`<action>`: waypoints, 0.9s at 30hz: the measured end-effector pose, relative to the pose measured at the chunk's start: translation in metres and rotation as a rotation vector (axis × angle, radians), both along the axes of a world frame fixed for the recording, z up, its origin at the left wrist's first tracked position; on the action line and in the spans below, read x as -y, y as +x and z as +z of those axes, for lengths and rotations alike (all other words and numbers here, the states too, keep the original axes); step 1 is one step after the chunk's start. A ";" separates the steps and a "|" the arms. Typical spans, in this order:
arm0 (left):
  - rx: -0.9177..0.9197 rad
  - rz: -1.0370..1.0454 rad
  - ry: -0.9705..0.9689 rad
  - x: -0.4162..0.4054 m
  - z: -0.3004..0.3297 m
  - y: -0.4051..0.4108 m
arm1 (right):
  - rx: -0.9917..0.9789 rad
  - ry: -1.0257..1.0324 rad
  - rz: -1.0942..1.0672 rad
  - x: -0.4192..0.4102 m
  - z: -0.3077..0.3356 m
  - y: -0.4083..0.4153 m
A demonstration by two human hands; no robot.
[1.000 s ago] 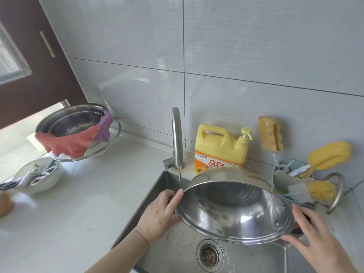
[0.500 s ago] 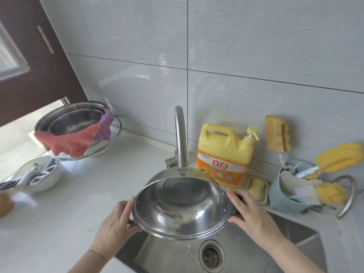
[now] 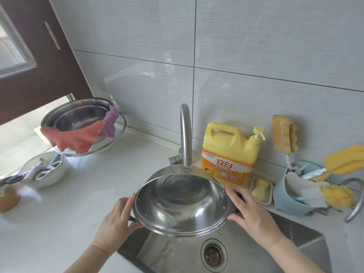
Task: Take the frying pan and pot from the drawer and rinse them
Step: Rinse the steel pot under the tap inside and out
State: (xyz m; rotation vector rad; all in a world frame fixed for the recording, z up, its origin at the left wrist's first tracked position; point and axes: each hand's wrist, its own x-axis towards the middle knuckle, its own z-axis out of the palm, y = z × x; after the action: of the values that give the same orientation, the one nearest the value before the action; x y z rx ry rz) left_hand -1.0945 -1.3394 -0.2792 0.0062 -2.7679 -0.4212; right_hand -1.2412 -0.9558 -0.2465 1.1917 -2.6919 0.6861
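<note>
Head view, pot [image 3: 182, 201]: lower centre of frame, tilted over the sink [image 3: 246, 259], under the faucet [image 3: 186, 134].
Hands: left hand [image 3: 116, 219] and right hand [image 3: 250, 211] clamped on opposite side handles.
Handling: likely stiff, light, slippery when wet; grip the handles.

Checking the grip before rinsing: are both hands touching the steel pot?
Touching. The head view shows the left hand wrapped against the steel pot at its left rim, and the right hand pressed on its right rim and handle.
</note>
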 end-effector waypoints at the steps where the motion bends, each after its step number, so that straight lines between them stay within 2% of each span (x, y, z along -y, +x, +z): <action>1: -0.021 -0.027 -0.023 -0.008 0.000 -0.006 | 0.004 -0.003 -0.021 -0.009 0.001 0.001; 5: -0.021 -0.112 -0.044 -0.039 -0.002 -0.032 | 0.049 0.035 -0.125 -0.044 0.007 0.006; 7: -0.084 -0.161 -0.069 -0.050 -0.005 -0.042 | 0.079 0.039 -0.161 -0.060 0.010 0.009; 13: -0.123 -0.193 -0.062 -0.070 -0.008 -0.060 | 0.146 0.049 -0.216 -0.087 0.008 0.008; 22: -0.064 -0.130 -0.050 -0.023 -0.007 -0.027 | 0.100 0.060 -0.102 -0.032 0.010 0.007; 27: 0.008 0.000 0.034 0.011 0.003 0.006 | 0.057 0.033 0.002 0.010 0.006 0.004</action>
State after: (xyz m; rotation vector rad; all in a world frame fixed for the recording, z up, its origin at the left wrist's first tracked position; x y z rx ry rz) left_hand -1.0889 -1.3506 -0.2763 0.0159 -2.7686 -0.4699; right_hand -1.2375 -0.9654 -0.2410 1.1998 -2.7594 0.6895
